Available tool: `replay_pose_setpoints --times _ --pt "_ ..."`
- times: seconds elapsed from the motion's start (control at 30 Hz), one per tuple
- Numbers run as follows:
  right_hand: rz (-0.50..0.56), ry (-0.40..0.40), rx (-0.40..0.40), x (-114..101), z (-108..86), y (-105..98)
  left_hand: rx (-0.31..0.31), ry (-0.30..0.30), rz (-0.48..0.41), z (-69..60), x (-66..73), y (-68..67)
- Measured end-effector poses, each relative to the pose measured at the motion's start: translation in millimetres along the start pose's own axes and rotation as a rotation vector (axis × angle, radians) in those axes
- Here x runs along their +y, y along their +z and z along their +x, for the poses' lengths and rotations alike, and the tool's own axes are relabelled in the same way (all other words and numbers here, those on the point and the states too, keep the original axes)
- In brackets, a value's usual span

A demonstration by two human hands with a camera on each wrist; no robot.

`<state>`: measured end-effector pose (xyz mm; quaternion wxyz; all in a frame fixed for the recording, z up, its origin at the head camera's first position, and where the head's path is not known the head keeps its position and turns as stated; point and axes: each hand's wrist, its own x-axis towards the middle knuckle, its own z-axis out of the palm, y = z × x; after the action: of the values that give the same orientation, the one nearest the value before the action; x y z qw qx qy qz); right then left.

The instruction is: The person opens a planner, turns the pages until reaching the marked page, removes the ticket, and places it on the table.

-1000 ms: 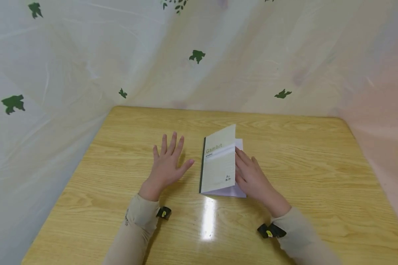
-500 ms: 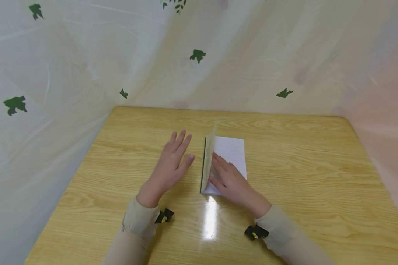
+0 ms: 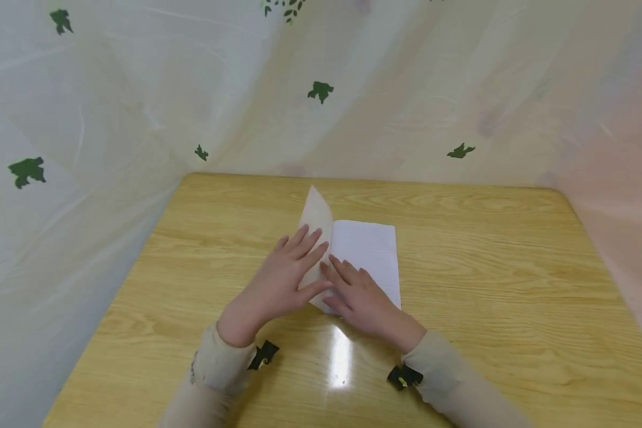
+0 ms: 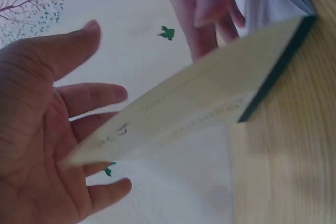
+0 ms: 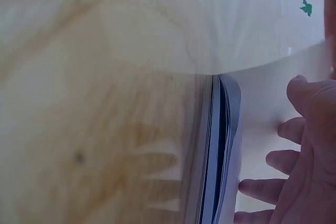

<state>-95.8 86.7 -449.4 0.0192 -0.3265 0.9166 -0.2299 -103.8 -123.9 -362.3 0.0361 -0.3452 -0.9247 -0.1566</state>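
A lined notebook lies spread on the table, its cream cover standing tilted up on the left side. In the left wrist view, the cover bends away from a dark spine strip, its free edge close to the left palm. My left hand has spread fingers beside the cover; whether the palm touches it, I cannot tell. Straight fingers of my right hand reach across the page to the fold and the cover's inner side. The right wrist view shows that hand next to the page edges.
The notebook rests on a wooden table. Behind it hangs a pale cloth with green bird shapes. Small black devices are strapped at both sleeve cuffs. A bright reflection shows on the tabletop in front.
The cover has swung from right to left past upright, baring the lined page. My right hand has moved left with it. My left hand has shifted right, to the cover.
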Motion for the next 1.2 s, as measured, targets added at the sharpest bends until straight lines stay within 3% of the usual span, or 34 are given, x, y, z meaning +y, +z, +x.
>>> replay_pose_setpoints --times 0.17,0.3,0.67,1.2 --pt "-0.023 0.080 -0.037 9 -1.2 -5 -0.083 -0.122 0.087 -10.5 -14.8 6.4" --pt "-0.048 0.183 -0.061 26 -0.6 -12 -0.112 -0.165 0.069 -17.1 -28.3 13.6" --pt "-0.069 0.390 -0.161 70 9.0 -33 -0.160 -0.219 -0.032 -29.3 -69.8 40.8" --pt "-0.118 0.500 -0.220 92 28.6 -40 -0.255 -0.243 -0.051 -36.6 -82.7 51.7"
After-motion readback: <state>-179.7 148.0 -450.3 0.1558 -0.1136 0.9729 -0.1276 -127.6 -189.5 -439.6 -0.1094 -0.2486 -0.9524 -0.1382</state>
